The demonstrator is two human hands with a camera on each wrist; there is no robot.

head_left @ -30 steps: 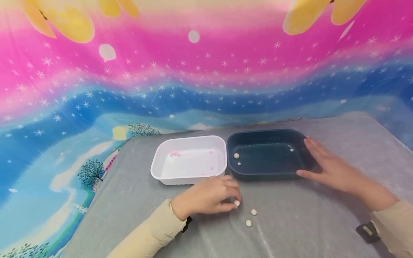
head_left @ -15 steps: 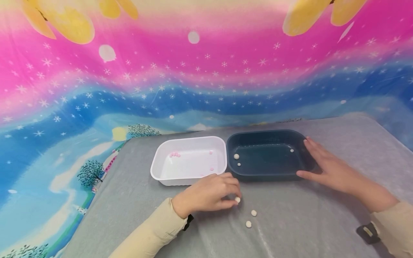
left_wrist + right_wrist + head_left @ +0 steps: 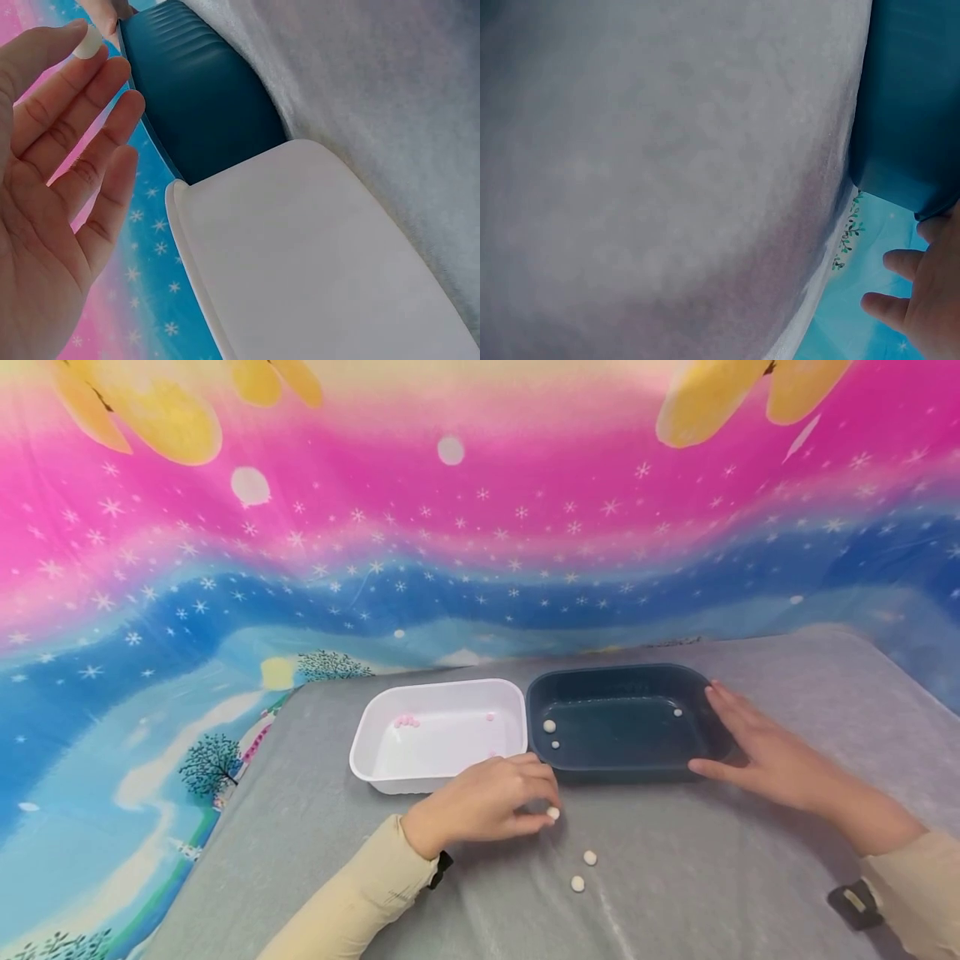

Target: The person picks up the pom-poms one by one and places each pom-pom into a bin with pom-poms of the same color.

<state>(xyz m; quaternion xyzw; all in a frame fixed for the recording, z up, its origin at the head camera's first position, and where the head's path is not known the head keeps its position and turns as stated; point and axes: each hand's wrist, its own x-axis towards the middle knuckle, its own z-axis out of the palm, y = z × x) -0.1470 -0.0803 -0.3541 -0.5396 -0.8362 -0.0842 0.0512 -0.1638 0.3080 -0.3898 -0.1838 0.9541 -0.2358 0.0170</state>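
Between thumb and index finger, my left hand (image 3: 483, 802) pinches a small white ball (image 3: 553, 813) just in front of the place where the two tubs meet. The left wrist view shows that ball (image 3: 88, 43) at the fingertips, the other fingers loosely bent. My right hand (image 3: 787, 764) rests with extended fingers and spread thumb against the right end of the dark teal tub (image 3: 622, 768). In that tub lie a larger white ball (image 3: 550, 726) and two smaller ones. Pink beads (image 3: 407, 720) lie in the white tub (image 3: 442, 750), partly hidden by my left hand.
Two loose white balls, one farther back (image 3: 590, 857) and one nearer (image 3: 577, 883), lie on the grey cloth (image 3: 675, 877) in front of the dark tub. A colourful printed backdrop (image 3: 480, 543) hangs behind the table's far edge.
My left hand has moved slightly up and away from me toward the tubs, carrying the pinched white ball. The right hand and the loose balls have stayed in place.
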